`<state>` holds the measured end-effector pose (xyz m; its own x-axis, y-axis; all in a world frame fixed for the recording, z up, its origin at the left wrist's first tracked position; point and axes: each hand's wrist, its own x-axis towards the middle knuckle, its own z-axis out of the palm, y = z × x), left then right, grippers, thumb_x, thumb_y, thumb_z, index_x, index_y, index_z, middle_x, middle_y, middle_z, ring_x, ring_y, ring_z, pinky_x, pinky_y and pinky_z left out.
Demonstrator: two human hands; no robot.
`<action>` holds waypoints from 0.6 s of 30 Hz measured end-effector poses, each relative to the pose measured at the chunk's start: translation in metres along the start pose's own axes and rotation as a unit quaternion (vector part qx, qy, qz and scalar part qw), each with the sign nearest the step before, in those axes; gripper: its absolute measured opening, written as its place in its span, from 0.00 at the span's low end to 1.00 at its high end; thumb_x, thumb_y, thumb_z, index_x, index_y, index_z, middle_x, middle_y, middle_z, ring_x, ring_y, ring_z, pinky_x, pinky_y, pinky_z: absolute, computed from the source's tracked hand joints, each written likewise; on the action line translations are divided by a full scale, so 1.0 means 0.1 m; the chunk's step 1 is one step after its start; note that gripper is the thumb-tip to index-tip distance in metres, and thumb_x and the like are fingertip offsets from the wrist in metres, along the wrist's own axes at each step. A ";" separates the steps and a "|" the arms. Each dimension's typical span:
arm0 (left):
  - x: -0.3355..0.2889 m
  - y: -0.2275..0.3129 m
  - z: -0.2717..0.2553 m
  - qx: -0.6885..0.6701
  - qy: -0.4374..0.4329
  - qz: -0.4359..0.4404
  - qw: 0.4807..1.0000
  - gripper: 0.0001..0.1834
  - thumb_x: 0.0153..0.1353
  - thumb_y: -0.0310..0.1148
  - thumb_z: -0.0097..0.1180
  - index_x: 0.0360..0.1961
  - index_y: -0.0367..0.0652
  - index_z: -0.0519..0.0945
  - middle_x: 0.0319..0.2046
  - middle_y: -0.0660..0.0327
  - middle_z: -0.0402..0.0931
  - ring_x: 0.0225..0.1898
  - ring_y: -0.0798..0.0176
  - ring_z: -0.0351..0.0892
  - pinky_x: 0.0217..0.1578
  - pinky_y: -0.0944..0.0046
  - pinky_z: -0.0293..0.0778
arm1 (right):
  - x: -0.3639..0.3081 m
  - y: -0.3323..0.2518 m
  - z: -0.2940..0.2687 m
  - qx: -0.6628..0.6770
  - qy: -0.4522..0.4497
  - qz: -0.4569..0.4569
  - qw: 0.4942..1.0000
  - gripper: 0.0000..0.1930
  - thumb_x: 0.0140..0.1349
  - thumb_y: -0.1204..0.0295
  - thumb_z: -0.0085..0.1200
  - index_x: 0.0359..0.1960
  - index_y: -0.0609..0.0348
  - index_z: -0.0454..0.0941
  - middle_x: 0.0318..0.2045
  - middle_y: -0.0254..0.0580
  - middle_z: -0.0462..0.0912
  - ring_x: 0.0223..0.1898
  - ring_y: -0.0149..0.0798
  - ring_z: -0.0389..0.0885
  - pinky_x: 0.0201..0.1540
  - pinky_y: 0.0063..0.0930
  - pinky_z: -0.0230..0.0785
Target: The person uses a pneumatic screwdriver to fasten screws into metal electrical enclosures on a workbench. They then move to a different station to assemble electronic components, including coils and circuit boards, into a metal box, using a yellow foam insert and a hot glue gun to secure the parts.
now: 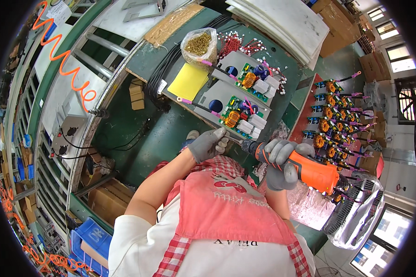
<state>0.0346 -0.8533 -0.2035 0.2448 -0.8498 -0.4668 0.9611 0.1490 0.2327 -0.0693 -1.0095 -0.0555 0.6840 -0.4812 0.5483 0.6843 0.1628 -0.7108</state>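
My right hand (282,164), in a grey glove, is wrapped round an orange electric screwdriver (309,171), whose black nose and thin bit point left. My left hand (207,145), gloved too, has its fingers pinched together at the tip of that bit. Whatever lies in the pinch is too small to make out. Just beyond the hands, a green circuit board (241,117) with orange coils and white blocks rests on a grey metal plate (209,111). A second circuit board (258,82) sits on another plate behind it. Black cables with pink-sleeved ends stick out from both.
An open plastic bag of brass-coloured screws (198,45) stands behind a yellow paper stack (188,81). Bunched red wires (231,44) lie beside it. Several finished-looking circuit boards (330,113) are lined up at the right. A roller conveyor (94,60) and a coiled orange hose (64,64) are at the left.
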 end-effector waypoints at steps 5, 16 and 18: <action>0.05 0.19 -0.18 0.023 -0.040 -0.024 0.999 0.18 0.63 0.48 0.57 0.31 0.43 0.72 0.21 0.70 0.64 0.19 0.76 0.59 0.24 0.74 0.66 | 0.10 0.10 0.15 -0.010 0.045 0.013 0.999 0.23 0.54 0.71 0.58 0.51 0.51 0.66 0.20 0.33 0.73 0.20 0.34 0.70 0.30 0.35 0.67; 0.15 0.61 -0.27 0.145 -0.042 -0.094 0.984 0.20 0.67 0.50 0.50 0.28 0.44 0.69 0.19 0.70 0.62 0.17 0.76 0.58 0.18 0.75 0.56 | 0.22 0.45 0.38 -0.059 0.047 0.038 0.996 0.24 0.48 0.80 0.51 0.51 0.54 0.66 0.17 0.34 0.68 0.20 0.34 0.67 0.28 0.36 0.66; 0.21 0.66 -0.42 0.133 -0.035 -0.097 0.986 0.19 0.68 0.48 0.48 0.29 0.44 0.70 0.20 0.70 0.62 0.18 0.76 0.58 0.18 0.76 0.56 | 0.27 0.48 0.42 -0.063 0.062 0.018 0.996 0.24 0.50 0.78 0.52 0.51 0.53 0.67 0.17 0.34 0.69 0.19 0.34 0.67 0.28 0.36 0.66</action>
<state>0.1082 -0.8399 -0.2340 0.0411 -0.8837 -0.4662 0.9188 -0.1499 0.3651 -0.0073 -0.9785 -0.0566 0.6657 -0.5816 0.4675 0.6168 0.0762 -0.7834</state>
